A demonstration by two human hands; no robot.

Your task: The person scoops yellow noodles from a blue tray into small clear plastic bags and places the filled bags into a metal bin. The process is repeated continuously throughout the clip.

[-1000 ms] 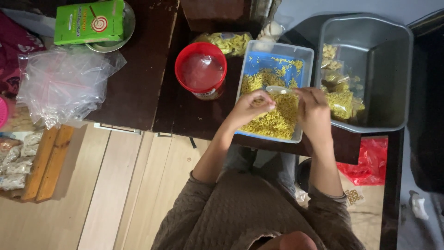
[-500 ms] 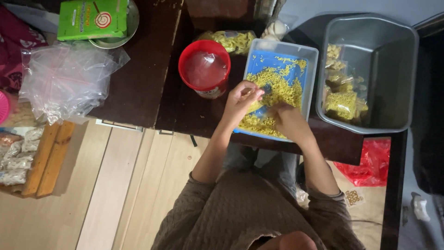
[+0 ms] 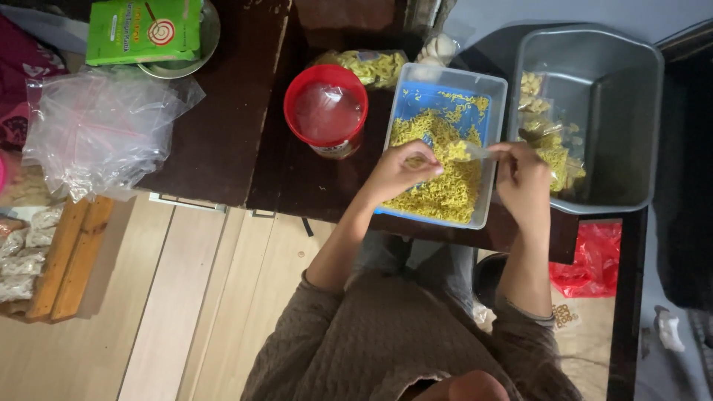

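Note:
A blue tray [image 3: 417, 97] with clear walls sits on the dark table, filled with yellow crunchy snack [image 3: 442, 186]. My left hand [image 3: 401, 169] is curled over the heap, fingers pinched on some of the snack. My right hand [image 3: 521, 178] hovers at the tray's right wall, pinching a small clear plastic bag [image 3: 477, 152] by its mouth. A grey tub [image 3: 616, 111] to the right holds several filled snack bags [image 3: 546, 141].
A red-lidded jar [image 3: 327, 110] stands left of the tray, with a bag of snack [image 3: 371, 65] behind it. A pile of clear plastic bags [image 3: 96, 130] and a green box [image 3: 145, 30] lie at the far left. A red plastic bag [image 3: 590, 260] lies on the floor.
My right hand has left the snack heap and moved right to the tray's edge with a small clear bag. My left hand stays over the heap.

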